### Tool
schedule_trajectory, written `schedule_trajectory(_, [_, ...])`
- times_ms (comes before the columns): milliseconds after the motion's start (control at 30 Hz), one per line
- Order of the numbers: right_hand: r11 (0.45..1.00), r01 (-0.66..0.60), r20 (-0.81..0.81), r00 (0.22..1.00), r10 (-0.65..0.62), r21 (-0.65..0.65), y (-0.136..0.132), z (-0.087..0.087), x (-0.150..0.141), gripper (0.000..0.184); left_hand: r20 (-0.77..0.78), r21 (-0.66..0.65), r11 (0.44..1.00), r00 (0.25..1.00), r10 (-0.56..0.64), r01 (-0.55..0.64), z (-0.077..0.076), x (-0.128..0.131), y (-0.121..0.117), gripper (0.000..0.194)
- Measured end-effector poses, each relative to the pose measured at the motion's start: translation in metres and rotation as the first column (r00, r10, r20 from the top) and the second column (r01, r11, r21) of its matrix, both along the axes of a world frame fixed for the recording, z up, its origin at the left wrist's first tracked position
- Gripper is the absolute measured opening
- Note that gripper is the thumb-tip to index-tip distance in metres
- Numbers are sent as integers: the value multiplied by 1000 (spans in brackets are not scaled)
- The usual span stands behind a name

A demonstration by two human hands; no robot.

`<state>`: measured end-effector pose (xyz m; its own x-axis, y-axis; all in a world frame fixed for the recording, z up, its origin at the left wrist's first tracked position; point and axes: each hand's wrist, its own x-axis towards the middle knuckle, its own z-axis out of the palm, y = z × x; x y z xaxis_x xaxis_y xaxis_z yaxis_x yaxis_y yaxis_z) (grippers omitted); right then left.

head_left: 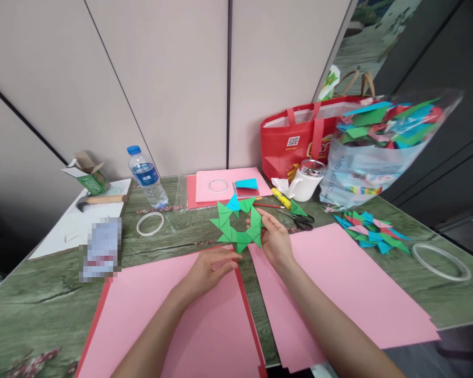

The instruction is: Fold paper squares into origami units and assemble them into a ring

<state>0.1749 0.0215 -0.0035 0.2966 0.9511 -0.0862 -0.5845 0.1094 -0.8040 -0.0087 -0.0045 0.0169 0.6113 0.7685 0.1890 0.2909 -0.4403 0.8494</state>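
1. We hold a green paper ring [254,227] with pointed edges; one piece at its far side, a little to the left, is blue.
2. Our right hand [276,239] pinches the ring by its right side, thumb and fingers closed on the folded paper.
3. Our left hand [205,269] is loosely spread, gripping nothing that we can see. Its fingertips lie just beside the ring's near point; whether they touch it we cannot tell.
4. The ring is in the middle of the scene, above the table [39,302], near the far edges of two stacks of pink paper: the left stack [142,310] lies under our left hand, the right stack [347,278] under our right forearm.
5. Just to the right of our right hand we see black-handled scissors [306,223], a green folded triangle [298,208] and a yellow tube [280,198], with a white mug [304,184] beyond them.
6. Farther right, a clear bag [362,173] full of coloured folded paper leans by a red bag [287,142]. Nearer, a many-coloured paper piece [366,231] lies beside a roll of tape [463,271].
7. On the left we see a water bottle [146,178], another tape roll [150,234] and a hammer [106,199].
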Motion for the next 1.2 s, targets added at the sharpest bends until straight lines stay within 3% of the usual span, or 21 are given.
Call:
schedule_trajectory(133, [998,-53,8,999,53,19,-4,2,-8,33,-68,-16,1000,997,-23,22,4,4,-5,43])
schedule_trajectory(267, [993,-109,16,994,108,46,-10,5,-17,35,-130,88,996,991,24,-13,-4,5,-4,43])
schedule_trajectory(333, [989,-138,15,990,137,55,-13,5,-21,35,-149,68,998,989,26,-16,-8,6,-4,46])
schedule_trajectory(433, [988,-149,15,989,149,50,-15,4,-25,36,-141,-158,987,990,-6,-16,-9,7,-8,50])
schedule_trajectory(500, [991,-127,23,992,127,34,-14,3,-24,39,-95,-348,938,995,-35,0,-4,7,-11,49])
schedule_trajectory(567, [994,-109,56,993,108,16,-14,4,-21,41,-33,-457,887,996,-87,62,2,6,-12,43])
schedule_trajectory(600, [994,-111,91,990,110,9,-14,5,-19,41,-11,-419,908,1000,-18,12,5,4,-11,36])
schedule_trajectory(633, [992,-125,141,982,122,7,-14,6,-17,40,29,-316,939,987,157,-140,7,1,-9,29])
schedule_trajectory(667, [990,-144,201,970,139,10,-15,8,-15,38,125,-191,913,914,387,-360,8,-3,-6,24])
schedule_trajectory(700, [986,-165,267,951,155,16,-16,9,-14,35,224,-79,818,790,571,-569,9,-7,-1,20])
schedule_trajectory(733, [982,-189,334,927,171,21,-17,11,-14,32,292,6,725,695,658,-689,10,-11,4,19])
schedule_trajectory(767, [978,-209,396,900,182,25,-18,13,-14,30,308,58,701,680,665,-711,9,-16,9,23])
schedule_trajectory(800, [974,-224,451,873,188,28,-19,14,-14,27,290,66,721,705,648,-690,9,-19,14,28])
schedule_trajectory(833, [972,-232,496,848,188,29,-20,14,-15,25,243,30,779,760,603,-627,8,-22,18,31])
schedule_trajectory(867, [971,-237,534,825,185,28,-21,15,-16,24,210,-51,837,813,543,-546,7,-24,22,32])
schedule_trajectory(933, [972,-233,598,785,164,40,-23,15,-18,22,228,-201,883,856,463,-424,6,-26,25,41])
schedule_trajectory(1100, [968,-224,725,685,76,111,-26,16,-22,20,312,-443,851,841,442,-282,7,-22,21,58])
schedule_trajectory(1200, [962,-241,748,661,66,128,-29,17,-24,21,315,-481,852,865,391,-209,6,-20,18,39])
